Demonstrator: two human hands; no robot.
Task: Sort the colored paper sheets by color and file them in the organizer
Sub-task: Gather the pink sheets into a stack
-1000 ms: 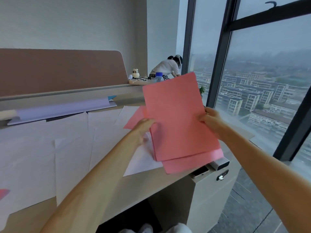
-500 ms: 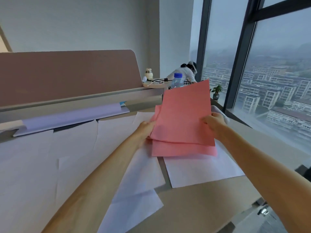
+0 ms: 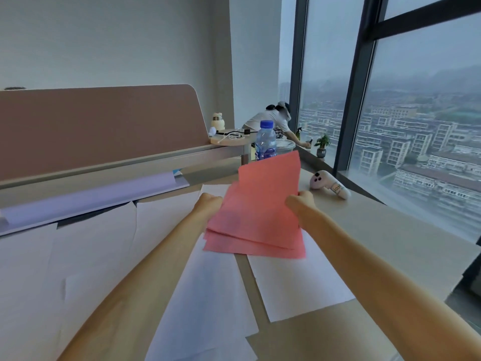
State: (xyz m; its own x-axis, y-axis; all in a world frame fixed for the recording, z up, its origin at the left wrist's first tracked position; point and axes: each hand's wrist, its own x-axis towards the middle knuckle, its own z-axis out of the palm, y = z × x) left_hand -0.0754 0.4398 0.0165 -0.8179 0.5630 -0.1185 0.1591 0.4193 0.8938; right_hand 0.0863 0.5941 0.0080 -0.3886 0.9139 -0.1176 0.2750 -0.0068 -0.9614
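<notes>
While both hands grip them, pink sheets [image 3: 260, 212]: several sheets, loosely fanned, corners out of line. They are tilted, far edge raised and near edge low over the white sheets [image 3: 208, 295]; whether they touch there cannot be told.
Left hand [image 3: 209, 203]: fingers curled on the stack's left edge, gripping it.
Right hand [image 3: 299, 201]: fingers curled on the right edge, pinching it.
Handling (judged): very light, thin, limp. Sheets slide on one another and will splay or sag if held at one corner, and they crease easily.
Hold points (judged): opposite side edges near mid-length, as now. Tapping an edge on the desk [image 3: 390, 243] would square the stack before filing.
White sheets: spread flat and overlapping across the desk, under and left of the stack.
Lilac sheet [image 3: 91, 198]: lies in a flat white holder at the back of the desk, below the brown partition [image 3: 104, 126]. Whether this is the organizer cannot be told.
Beyond: water bottle [image 3: 265, 140] behind the stack; white controller [image 3: 329, 185] right of the right hand, apart from it.
</notes>
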